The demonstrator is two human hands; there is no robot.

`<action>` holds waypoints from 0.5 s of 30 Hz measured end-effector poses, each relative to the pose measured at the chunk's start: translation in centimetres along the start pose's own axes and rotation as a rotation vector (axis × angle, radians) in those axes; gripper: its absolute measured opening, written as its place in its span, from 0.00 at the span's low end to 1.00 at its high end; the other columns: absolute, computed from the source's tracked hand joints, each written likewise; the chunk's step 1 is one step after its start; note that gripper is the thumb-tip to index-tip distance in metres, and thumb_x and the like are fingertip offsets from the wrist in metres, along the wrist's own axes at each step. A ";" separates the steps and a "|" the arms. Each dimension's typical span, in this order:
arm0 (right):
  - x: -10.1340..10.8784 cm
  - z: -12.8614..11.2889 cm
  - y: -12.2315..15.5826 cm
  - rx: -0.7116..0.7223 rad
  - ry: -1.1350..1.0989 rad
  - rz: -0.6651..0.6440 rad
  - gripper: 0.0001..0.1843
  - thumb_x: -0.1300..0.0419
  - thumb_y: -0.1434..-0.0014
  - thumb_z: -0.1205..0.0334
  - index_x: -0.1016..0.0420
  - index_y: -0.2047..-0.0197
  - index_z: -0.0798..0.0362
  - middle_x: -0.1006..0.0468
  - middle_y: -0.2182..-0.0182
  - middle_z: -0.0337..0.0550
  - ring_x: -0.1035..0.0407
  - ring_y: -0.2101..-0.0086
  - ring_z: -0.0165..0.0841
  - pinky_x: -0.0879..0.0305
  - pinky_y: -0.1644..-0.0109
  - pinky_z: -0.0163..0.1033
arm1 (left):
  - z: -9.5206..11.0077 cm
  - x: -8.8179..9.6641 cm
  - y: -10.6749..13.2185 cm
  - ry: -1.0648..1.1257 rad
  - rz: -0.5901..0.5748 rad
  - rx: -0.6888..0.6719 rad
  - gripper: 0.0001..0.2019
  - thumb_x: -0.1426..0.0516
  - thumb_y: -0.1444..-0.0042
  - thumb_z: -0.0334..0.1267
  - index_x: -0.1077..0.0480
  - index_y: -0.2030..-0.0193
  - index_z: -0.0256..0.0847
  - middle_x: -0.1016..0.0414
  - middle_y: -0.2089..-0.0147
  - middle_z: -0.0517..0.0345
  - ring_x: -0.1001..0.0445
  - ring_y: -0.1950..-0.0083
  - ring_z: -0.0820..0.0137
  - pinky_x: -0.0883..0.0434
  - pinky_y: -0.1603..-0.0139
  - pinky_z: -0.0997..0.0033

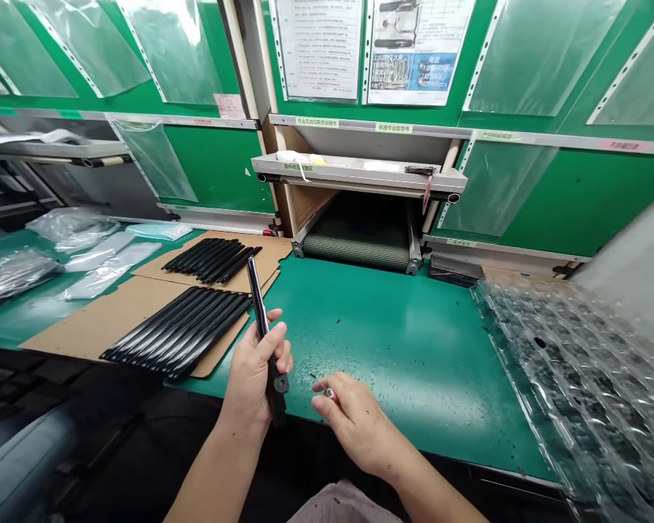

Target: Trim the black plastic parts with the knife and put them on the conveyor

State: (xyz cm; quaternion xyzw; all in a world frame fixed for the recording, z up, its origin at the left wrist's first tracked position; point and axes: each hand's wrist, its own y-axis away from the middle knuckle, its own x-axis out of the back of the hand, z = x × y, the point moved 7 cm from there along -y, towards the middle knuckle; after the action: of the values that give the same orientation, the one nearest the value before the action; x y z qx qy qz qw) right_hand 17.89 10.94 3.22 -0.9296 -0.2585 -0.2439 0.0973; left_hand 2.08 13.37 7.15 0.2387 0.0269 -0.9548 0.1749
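Observation:
My left hand point(256, 370) is closed around a long black plastic rod point(259, 309), held upright and tilted away from me over the near edge of the green mat point(403, 341). My right hand point(354, 421) rests on the mat just to the right, its fingers pinched on a small red and silver item point(330, 394) that I cannot identify. Two rows of matching black rods point(182, 330) point(212, 259) lie on brown cardboard sheets point(87, 319) to the left.
A conveyor belt point(360, 243) opens at the back centre under a grey shelf point(354, 174). Clear plastic blister trays point(578, 363) fill the right side. Plastic bags point(76, 229) lie at the far left. Green panels with document sleeves stand behind.

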 end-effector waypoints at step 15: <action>0.0 -5.2 0.4 0.502 0.494 0.407 0.42 0.62 0.43 0.20 0.32 0.72 0.52 0.32 0.77 0.36 0.37 0.77 0.30 0.52 0.74 0.39 | -1.4 -1.6 1.5 -0.016 -0.081 0.137 0.15 0.37 0.45 0.34 0.33 0.51 0.41 0.43 0.82 0.72 0.44 0.83 0.80 0.41 0.82 0.81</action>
State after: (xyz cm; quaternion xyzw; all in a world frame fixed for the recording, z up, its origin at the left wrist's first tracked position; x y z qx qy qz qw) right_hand 16.04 9.01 7.67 -0.8227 -0.0896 -0.3648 0.4267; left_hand 4.56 12.62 6.72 0.2414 -0.0301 -0.9626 0.1194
